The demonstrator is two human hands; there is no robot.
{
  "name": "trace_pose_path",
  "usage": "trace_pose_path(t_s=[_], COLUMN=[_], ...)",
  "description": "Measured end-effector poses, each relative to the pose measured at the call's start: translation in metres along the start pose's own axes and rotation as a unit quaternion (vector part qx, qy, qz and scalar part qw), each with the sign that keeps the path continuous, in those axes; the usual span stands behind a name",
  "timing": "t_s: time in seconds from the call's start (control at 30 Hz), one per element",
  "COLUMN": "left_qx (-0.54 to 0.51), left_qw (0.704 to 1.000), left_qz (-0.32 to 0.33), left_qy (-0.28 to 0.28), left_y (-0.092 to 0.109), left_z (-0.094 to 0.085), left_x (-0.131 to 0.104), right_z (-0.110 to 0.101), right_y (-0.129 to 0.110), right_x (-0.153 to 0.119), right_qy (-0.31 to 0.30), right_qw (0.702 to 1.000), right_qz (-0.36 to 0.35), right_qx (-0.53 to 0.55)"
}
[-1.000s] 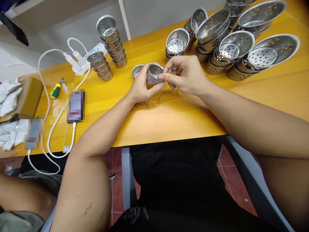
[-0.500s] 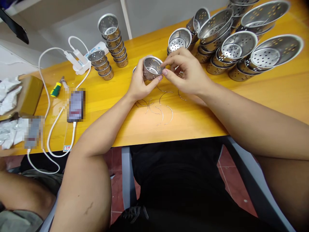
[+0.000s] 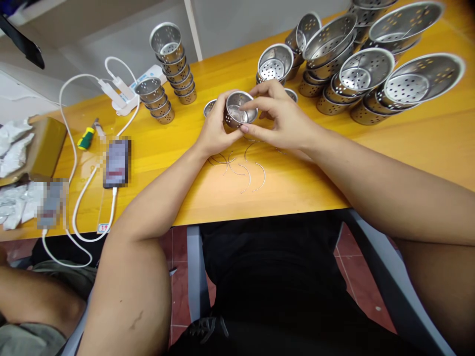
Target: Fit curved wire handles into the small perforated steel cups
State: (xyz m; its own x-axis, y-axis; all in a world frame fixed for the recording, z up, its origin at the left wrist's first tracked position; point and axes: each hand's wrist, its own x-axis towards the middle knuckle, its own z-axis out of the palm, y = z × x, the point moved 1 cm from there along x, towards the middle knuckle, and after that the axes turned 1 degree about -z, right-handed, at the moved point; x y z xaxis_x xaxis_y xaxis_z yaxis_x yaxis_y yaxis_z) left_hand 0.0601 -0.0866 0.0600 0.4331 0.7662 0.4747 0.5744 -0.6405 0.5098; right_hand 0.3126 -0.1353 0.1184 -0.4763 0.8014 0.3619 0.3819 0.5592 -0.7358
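Gripping the perforated cup (image 3: 233,118) in curled left fingers (image 3: 235,133); newly reaching over its rim with parted right fingers (image 3: 260,103), seemingly gripping nothing, above curved wires (image 3: 264,175) nearer the body than either hand's fingers.

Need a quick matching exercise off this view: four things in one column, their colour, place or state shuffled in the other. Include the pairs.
Column 1
1. Left hand
2. Handled tool
3. Thin curved wires
4. Power strip

Column 2
A. Lying loose on the yellow table
B. White, with plugs in it
C. Holding a small perforated cup
D. Green and yellow grip

Right pairs: 1-C, 2-D, 3-A, 4-B
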Motion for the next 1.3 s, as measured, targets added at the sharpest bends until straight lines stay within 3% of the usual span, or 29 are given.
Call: trace_pose_path(t_s=[0.23, 0.4, 0.53, 0.73, 0.93, 1.03, 1.1, 1.2, 1.3], left_qx=[0.004, 0.041, 0.040, 0.032, 0.035, 0.023, 0.013, 0.004, -0.010], left_qw=[0.998, 0.998, 0.998, 0.999, 0.998, 0.999, 0.999, 1.000, 0.999], left_qz=[0.023, -0.002, -0.028, -0.005, -0.013, -0.011, -0.012, -0.025, -0.038], left_qy=[-0.050, -0.053, -0.030, -0.038, -0.049, -0.046, -0.036, -0.012, 0.017], left_y=[0.004, 0.000, -0.006, -0.012, -0.013, -0.018, -0.022, -0.030, -0.038], left_z=[-0.006, -0.006, -0.008, -0.005, -0.003, 0.000, 0.001, 0.002, 0.003], left_x=[0.001, 0.001, 0.002, 0.000, 0.002, 0.004, 0.005, 0.006, 0.006], right_z=[-0.006, -0.008, -0.007, 0.001, 0.000, -0.014, -0.025, -0.039, -0.045], right_y=[-0.010, -0.008, -0.002, 0.017, 0.019, 0.009, 0.005, 0.003, 0.003], right_x=[0.001, 0.001, 0.001, 0.002, 0.004, 0.004, 0.005, 0.003, 0.002], right_qy=[-0.022, -0.040, -0.057, -0.057, -0.054, 0.022, 0.128, 0.307, 0.292], right_qw=[0.999, 0.995, 0.992, 0.987, 0.991, 0.996, 0.989, 0.940, 0.949], right_qz=[0.044, 0.070, 0.046, 0.035, 0.033, 0.019, -0.016, -0.121, -0.089], right_qx=[-0.003, -0.056, -0.101, -0.144, -0.116, -0.081, -0.072, -0.089, -0.074])
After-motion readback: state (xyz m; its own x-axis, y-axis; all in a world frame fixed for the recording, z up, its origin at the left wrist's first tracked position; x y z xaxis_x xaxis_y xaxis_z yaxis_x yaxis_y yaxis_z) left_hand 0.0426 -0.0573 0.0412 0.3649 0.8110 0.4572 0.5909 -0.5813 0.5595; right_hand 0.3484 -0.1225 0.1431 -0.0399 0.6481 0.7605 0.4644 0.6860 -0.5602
